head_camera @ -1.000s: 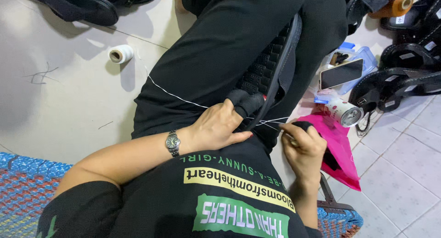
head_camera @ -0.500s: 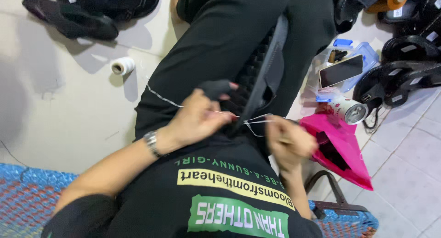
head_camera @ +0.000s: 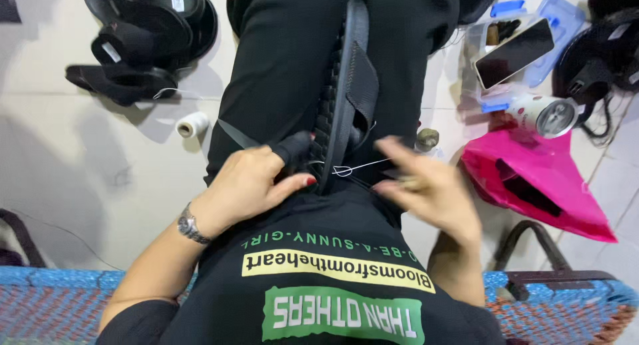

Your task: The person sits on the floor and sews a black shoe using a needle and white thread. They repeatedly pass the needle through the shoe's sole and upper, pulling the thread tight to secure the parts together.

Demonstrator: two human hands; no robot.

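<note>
While the black sandal (head_camera: 343,85) lies along the person's lap, sole edge up and strap (head_camera: 363,82) standing off its side, the left hand (head_camera: 249,185) is clamped on its near end, fingers curled round the sole, one finger in a dark finger cover (head_camera: 293,147). A wristwatch (head_camera: 190,224) sits on that wrist. Over to the right hand (head_camera: 429,185): it's blurred, held just beside the sandal with fingers loosely bent, and I cannot tell whether it is pinching anything. A thin white thread (head_camera: 363,166) runs from the sole's edge toward that hand, with a small loop right at the sandal. The sandal rests on black trousers, above the hem of a black shirt. On the pale floor (head_camera: 80,172) to the left, a small spool of white thread (head_camera: 192,125) stands near a pile of black sandal parts (head_camera: 143,38), well apart from the hands. To the right, a bright pink plastic bag (head_camera: 539,178) lies open with something dark inside, a white roll of tape (head_camera: 542,113) just beyond it, and a dark-screened phone (head_camera: 514,52) rests on a clear box with blue clips (head_camera: 556,18). More black footwear (head_camera: 609,52) is heaped at the far right edge. A blue and red woven mat (head_camera: 46,298) runs along the near edge.
</note>
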